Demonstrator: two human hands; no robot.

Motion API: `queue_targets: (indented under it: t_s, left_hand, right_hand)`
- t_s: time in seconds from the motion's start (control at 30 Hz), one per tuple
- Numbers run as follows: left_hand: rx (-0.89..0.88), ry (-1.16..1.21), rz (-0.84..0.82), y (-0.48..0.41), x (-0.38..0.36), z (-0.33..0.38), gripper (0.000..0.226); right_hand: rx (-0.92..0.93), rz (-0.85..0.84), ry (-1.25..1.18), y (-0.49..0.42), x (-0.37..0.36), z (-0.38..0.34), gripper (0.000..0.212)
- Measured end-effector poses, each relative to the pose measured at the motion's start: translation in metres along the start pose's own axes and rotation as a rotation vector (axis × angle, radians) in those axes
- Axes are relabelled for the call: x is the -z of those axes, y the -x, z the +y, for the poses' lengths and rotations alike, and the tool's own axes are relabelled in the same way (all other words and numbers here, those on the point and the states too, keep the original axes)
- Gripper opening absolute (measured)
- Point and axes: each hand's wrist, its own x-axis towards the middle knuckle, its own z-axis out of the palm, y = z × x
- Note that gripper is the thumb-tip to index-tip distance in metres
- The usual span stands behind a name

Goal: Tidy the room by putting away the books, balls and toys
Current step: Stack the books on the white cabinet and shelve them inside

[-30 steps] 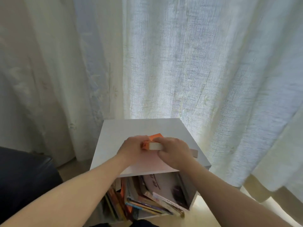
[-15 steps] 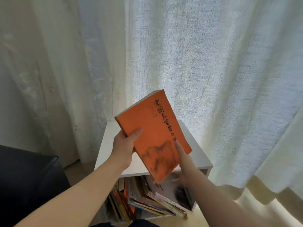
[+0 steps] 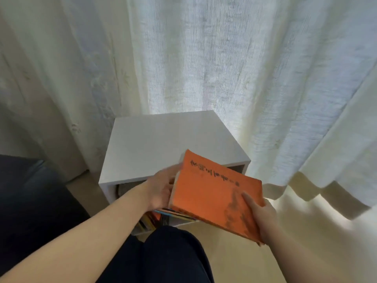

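Our left grip (image 3: 161, 190) and right grip (image 3: 260, 217) hold the orange book (image 3: 212, 193) by its 2 ends. Its long axis lies across the shelf (image 3: 163, 144) opening, left grip nearer.

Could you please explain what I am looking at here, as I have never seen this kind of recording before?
There is no machine: a person wears a wide-angle camera on the head, so this single picture looks forward and down along their own bare arms. Both hands hold an orange book: the right hand grips its near corner, thumb on the cover; the left hand, blurred, holds the left edge. Behind the book stands a low white shelf unit with more books inside. A pale curtain hangs behind it, and the person's dark-clad knee shows at the bottom.
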Motion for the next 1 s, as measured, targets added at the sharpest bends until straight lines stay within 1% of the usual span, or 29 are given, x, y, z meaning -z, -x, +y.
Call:
queue_targets:
  t_s: [0.07, 0.1, 0.2, 0.3, 0.37, 0.4, 0.47, 0.53, 0.6, 0.7, 0.73, 0.8, 0.83, 0.87, 0.93, 1.0]
  left_hand:
    - [0.048, -0.262, 0.088, -0.013, -0.008, -0.024, 0.037]
    - [0.041, -0.309, 0.157, -0.02, -0.01, -0.033, 0.032]
    - [-0.018, -0.261, 0.305, -0.033, -0.01, -0.053, 0.029]
    - [-0.036, -0.239, 0.385, -0.044, -0.005, -0.065, 0.022]
    - [-0.014, -0.181, 0.427, -0.051, -0.003, -0.07, 0.02]
    - [0.002, -0.142, 0.456, -0.057, 0.0, -0.073, 0.02]
    - [-0.022, -0.081, 0.51, -0.065, 0.007, -0.075, 0.023]
    - [-0.071, -0.02, 0.609, -0.076, 0.017, -0.081, 0.028]
    - [-0.106, 0.031, 0.71, -0.088, 0.025, -0.084, 0.028]
    - [-0.152, -0.039, 0.829, -0.108, 0.027, -0.077, 0.024]
    - [-0.15, -0.08, 0.848, -0.117, 0.027, -0.071, 0.025]
    - [-0.093, -0.251, 0.856, -0.132, 0.027, -0.059, 0.036]
    - [-0.06, -0.352, 0.83, -0.141, 0.026, -0.054, 0.038]
    - [-0.047, -0.418, 0.797, -0.148, 0.024, -0.051, 0.037]
    - [-0.03, -0.414, 0.707, -0.164, 0.023, -0.05, 0.031]
    - [0.024, -0.436, 0.618, -0.177, 0.021, -0.048, 0.031]
  right_hand:
    - [-0.001, 0.003, 0.15, -0.007, 0.008, 0.016, 0.042]
    - [-0.017, -0.012, 0.201, -0.011, 0.009, 0.023, 0.043]
    - [-0.11, -0.079, 0.305, -0.02, 0.005, 0.039, 0.051]
    - [-0.142, -0.12, 0.388, -0.031, -0.004, 0.043, 0.05]
    - [-0.165, -0.143, 0.449, -0.039, -0.01, 0.046, 0.049]
    - [-0.182, -0.157, 0.483, -0.043, -0.015, 0.049, 0.049]
    - [-0.191, -0.182, 0.532, -0.046, -0.021, 0.048, 0.048]
    - [-0.194, -0.208, 0.541, -0.048, -0.029, 0.048, 0.047]
    - [-0.168, -0.218, 0.482, -0.052, -0.035, 0.049, 0.048]
    - [-0.158, -0.209, 0.458, -0.064, -0.041, 0.053, 0.042]
    - [-0.17, -0.207, 0.464, -0.068, -0.044, 0.056, 0.038]
    - [-0.191, -0.203, 0.465, -0.072, -0.05, 0.062, 0.033]
    - [-0.193, -0.2, 0.463, -0.074, -0.054, 0.065, 0.032]
    - [-0.193, -0.199, 0.452, -0.077, -0.057, 0.068, 0.031]
    - [-0.204, -0.197, 0.406, -0.084, -0.063, 0.075, 0.028]
    - [-0.231, -0.194, 0.39, -0.091, -0.069, 0.082, 0.026]
